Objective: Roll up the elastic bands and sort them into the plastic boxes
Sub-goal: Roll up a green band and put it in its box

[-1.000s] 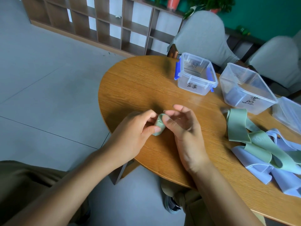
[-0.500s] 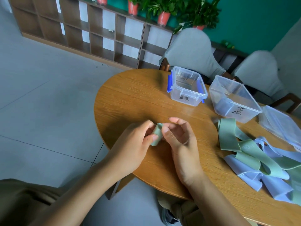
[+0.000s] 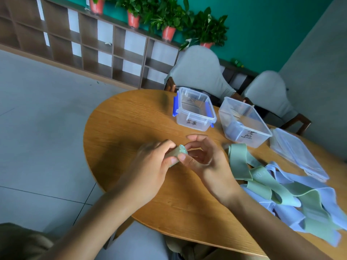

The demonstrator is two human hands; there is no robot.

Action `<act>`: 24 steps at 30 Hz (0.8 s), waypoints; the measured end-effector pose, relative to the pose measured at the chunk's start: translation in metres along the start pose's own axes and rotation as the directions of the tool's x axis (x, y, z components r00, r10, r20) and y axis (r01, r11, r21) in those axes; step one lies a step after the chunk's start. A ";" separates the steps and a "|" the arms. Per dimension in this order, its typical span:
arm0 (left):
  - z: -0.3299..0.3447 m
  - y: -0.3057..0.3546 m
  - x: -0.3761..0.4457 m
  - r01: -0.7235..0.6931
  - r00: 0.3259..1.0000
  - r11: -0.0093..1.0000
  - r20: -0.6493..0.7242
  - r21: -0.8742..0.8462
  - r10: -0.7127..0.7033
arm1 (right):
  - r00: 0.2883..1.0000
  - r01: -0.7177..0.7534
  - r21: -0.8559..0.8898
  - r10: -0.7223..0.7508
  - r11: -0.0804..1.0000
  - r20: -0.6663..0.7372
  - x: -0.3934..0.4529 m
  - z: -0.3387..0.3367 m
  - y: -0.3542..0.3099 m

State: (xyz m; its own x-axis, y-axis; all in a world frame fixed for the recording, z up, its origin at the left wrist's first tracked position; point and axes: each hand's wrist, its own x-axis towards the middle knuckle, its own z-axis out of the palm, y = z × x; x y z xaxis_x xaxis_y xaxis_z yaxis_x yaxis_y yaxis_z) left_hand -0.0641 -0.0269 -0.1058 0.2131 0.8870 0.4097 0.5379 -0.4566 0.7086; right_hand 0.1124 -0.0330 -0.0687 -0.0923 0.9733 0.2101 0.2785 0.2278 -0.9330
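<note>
A rolled-up green elastic band (image 3: 178,152) sits between my two hands above the wooden table (image 3: 131,117). My left hand (image 3: 150,167) grips the roll from the left, thumb under it. My right hand (image 3: 202,160) pinches its right end between thumb and forefinger. Behind them stand two clear plastic boxes: one with blue latches (image 3: 194,109) and a larger one (image 3: 244,121), each with a handwritten label. A loose pile of green and lavender bands (image 3: 293,192) lies to the right.
Clear lids (image 3: 298,152) lie at the far right of the table. Two grey-covered chairs (image 3: 199,72) stand behind the table. A wooden shelf unit (image 3: 90,44) with potted plants lines the wall. The table's rounded edge is close on the left.
The camera has tilted up, so the room's back wall shows more. Both hands stay on the green roll, which has turned so its spiral end faces me.
</note>
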 end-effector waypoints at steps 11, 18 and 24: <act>0.022 0.009 0.012 -0.047 0.998 0.999 -0.028 -0.010 0.047 | 0.971 0.022 -0.482 0.096 0.876 0.220 0.020 -0.041 -0.016; 0.030 0.009 0.019 0.004 0.998 1.000 -0.068 -0.026 -0.005 | 0.968 -0.078 -0.492 0.184 0.867 0.169 0.040 -0.044 -0.016; 0.028 0.002 0.022 0.021 0.995 1.000 -0.094 -0.007 -0.022 | 0.978 -0.114 -0.546 0.192 0.830 0.087 0.071 -0.052 -0.029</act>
State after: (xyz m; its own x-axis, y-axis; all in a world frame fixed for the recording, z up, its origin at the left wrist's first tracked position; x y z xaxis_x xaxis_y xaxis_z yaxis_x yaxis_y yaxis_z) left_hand -0.0353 -0.0062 -0.1111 0.1238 0.8864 0.4461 0.5370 -0.4379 0.7210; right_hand 0.1477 0.0307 -0.0118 -0.1203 0.9927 0.0012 0.7634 0.0933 -0.6391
